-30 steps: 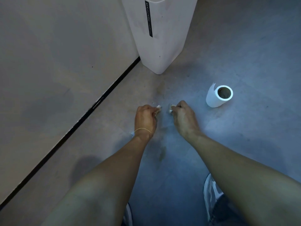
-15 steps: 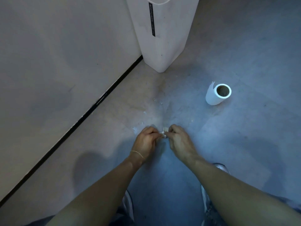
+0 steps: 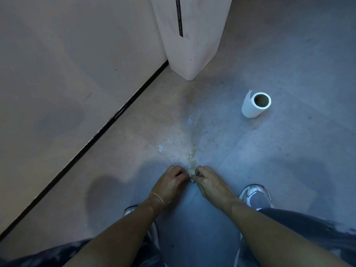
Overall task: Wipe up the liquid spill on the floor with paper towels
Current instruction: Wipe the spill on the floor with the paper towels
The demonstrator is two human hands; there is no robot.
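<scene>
My left hand and my right hand meet low over the grey floor, fingers pinched together on a small wad of wet paper towel between them. Just beyond the hands lies a yellowish wet smear of spill, with small white paper bits scattered to its left and further away. A nearly used-up paper towel roll lies on its side to the far right, its open core facing me.
A tall white bin stands at the far side against the wall. A black baseboard strip runs diagonally along the floor's left edge. My two shoes flank my arms near the bottom.
Both hands have drawn back toward me along the floor and come together on the paper wad. The wet smear and paper bits beyond them are now uncovered.
</scene>
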